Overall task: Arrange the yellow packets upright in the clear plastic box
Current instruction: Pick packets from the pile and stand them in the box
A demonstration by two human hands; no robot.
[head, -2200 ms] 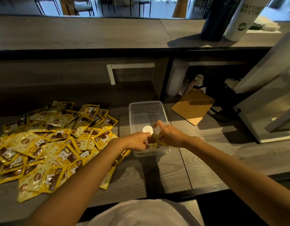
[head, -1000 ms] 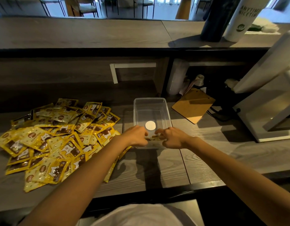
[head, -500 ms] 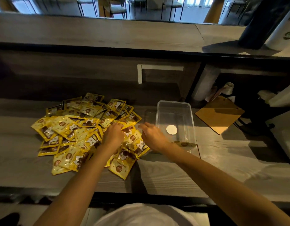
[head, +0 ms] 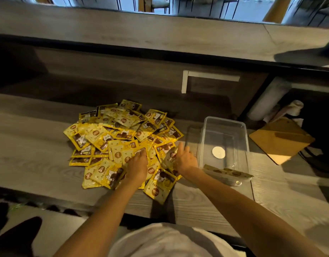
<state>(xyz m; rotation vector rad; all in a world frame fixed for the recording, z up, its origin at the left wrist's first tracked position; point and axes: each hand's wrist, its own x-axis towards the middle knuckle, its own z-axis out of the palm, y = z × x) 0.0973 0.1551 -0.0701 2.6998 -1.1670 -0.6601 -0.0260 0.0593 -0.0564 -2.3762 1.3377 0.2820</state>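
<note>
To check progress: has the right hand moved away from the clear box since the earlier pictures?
Yes. The right hand has moved left, off the near end of the clear box, and is now over the yellow packets beside it.

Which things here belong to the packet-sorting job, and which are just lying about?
Job: loose packets, box, upright packets inside it, left hand, right hand pinching one packet.
Lying about: brown board, white bracket.

We record a white garment (head: 165,242) over the torso at bottom centre of the frame. Both forearms are bare from the lower edge to the left hand (head: 136,165) and right hand (head: 185,160).
</note>
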